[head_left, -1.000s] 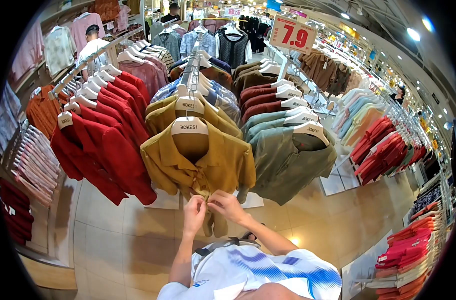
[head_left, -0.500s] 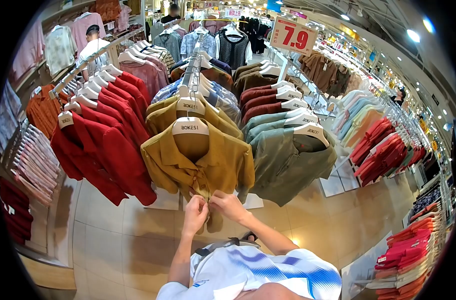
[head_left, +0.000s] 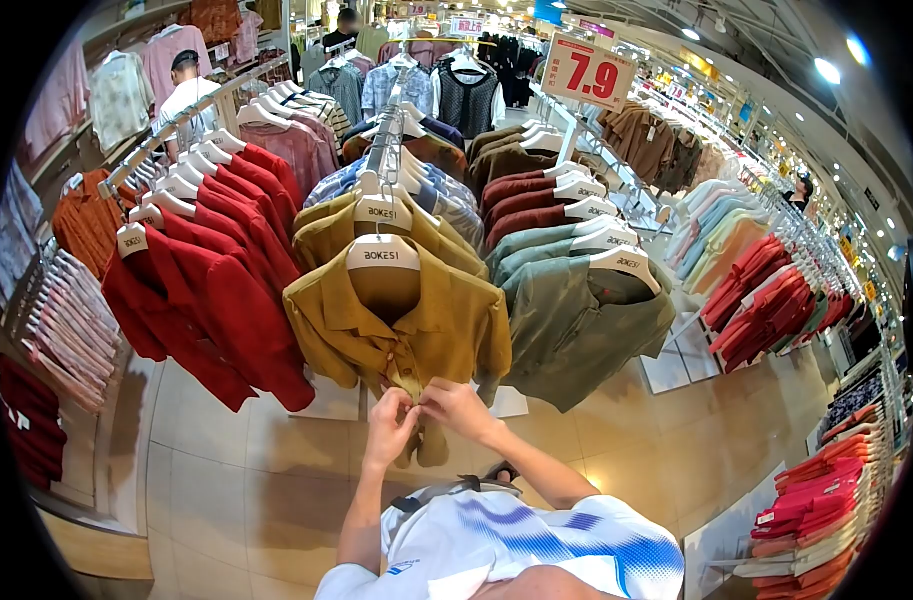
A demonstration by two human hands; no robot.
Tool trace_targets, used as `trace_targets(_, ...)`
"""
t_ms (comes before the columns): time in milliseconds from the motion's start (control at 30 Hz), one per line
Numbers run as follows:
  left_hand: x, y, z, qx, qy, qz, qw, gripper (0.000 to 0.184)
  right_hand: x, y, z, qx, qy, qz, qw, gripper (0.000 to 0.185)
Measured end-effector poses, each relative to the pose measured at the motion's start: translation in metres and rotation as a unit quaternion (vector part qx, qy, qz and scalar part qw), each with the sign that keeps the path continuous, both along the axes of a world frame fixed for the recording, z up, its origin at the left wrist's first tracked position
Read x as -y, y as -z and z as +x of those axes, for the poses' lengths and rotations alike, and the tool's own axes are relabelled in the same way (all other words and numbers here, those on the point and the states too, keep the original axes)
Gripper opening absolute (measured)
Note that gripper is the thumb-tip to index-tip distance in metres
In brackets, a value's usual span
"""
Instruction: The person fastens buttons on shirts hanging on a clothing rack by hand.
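Observation:
A mustard-yellow shirt point(head_left: 447, 315) hangs at the front of the middle rack on a white hanger point(head_left: 384, 254) marked BOKESI. Its collar lies spread, and the front is partly gathered below the chest. My left hand point(head_left: 392, 425) pinches the lower front edge of the shirt. Close beside it, my right hand point(head_left: 457, 408) has its fingers closed on the same front edge, the fingertips of both hands almost meeting. Whatever small part lies between the fingertips is hidden.
Red shirts point(head_left: 212, 290) hang to the left and grey-green shirts point(head_left: 592, 320) to the right. A sign point(head_left: 588, 72) reading 7.9 stands above the racks. A person in a white top point(head_left: 187, 105) is at the back left. Pink and red garments point(head_left: 802, 510) hang at the lower right.
Hardly anything differs. Both hands stay at the shirt's front edge with a very slight shift of the fingers, and the view has moved a touch.

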State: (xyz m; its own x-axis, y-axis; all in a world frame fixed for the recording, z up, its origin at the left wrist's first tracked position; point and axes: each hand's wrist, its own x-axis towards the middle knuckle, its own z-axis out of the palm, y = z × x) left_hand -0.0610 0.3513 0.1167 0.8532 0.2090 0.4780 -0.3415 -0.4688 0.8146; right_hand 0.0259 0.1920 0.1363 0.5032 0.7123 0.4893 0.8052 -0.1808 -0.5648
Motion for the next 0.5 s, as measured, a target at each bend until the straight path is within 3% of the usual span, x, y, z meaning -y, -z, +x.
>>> trace_targets(100,0.001,-0.007,-0.001,0.007,-0.001,0.023,1.0,0.019,-0.001,-0.002,-0.002,-0.03,0.026,0.002,0.999,0.02)
trace_targets(267,0.003,-0.019,-0.003,0.026,-0.006,0.059,0.998,0.017,-0.006,-0.025,-0.012,0.048,0.053,0.014,0.997,0.033)
trace_targets(367,0.002,-0.014,-0.002,0.045,-0.008,0.082,0.996,0.017,-0.007,-0.014,-0.004,0.035,0.002,0.004,0.999,0.037)
trace_targets(500,0.002,-0.014,-0.004,0.045,-0.024,0.121,0.991,0.016,-0.006,0.001,0.005,0.003,0.016,-0.015,1.0,0.032)
